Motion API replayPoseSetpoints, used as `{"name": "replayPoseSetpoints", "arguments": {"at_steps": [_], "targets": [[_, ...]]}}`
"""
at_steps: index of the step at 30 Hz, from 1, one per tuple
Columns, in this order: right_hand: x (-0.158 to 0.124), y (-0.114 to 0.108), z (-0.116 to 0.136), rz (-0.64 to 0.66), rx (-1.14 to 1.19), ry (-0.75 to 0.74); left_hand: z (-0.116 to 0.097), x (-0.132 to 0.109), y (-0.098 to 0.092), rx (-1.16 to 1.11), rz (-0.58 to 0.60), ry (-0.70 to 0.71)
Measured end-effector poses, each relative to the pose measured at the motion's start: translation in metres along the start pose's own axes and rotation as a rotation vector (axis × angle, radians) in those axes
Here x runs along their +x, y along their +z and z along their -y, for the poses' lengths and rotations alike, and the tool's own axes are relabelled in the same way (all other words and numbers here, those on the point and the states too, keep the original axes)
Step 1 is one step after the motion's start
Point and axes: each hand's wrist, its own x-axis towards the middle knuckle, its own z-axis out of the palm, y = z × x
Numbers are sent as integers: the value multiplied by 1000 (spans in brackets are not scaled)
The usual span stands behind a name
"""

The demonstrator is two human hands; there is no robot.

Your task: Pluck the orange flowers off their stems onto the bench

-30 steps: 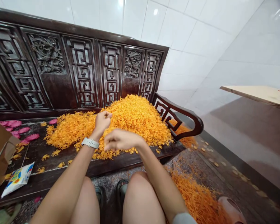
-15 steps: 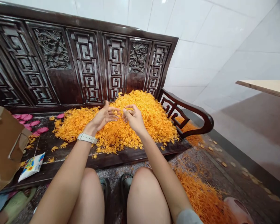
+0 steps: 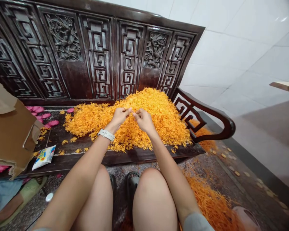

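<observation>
At far left, the cardboard box (image 3: pixel 13 128), then the packet (image 3: pixel 45 157) on the bench (image 3: pixel 69 147). Now the left hand (image 3: pixel 119 117): spread a half-second ago, its fingers have curled in, thumb and forefinger pinched! Tip to tip with it, the right hand (image 3: pixel 144 120), also pinching; any piece between them, I can't tell. So it looks like fine fingertip work, over the yellow-orange pile (image 3: pixel 154 99) heaped toward the armrest (image 3: pixel 204 106).

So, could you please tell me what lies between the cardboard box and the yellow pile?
The head view shows pink flowers, loose yellow pieces and a white packet there.
</observation>
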Motion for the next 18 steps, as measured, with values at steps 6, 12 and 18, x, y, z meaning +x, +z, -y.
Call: {"name": "replayPoseSetpoints", "arguments": {"at_steps": [6,12,18], "targets": [[0,3,0,-9,86,9,-7,3,-7,-120,-66,37],[0,6,0,10,221,-150,-10,-4,-5,-127,33,45],[-34,-16,68,526,174,-413,-3,14,-18,-67,-368,18]]}}
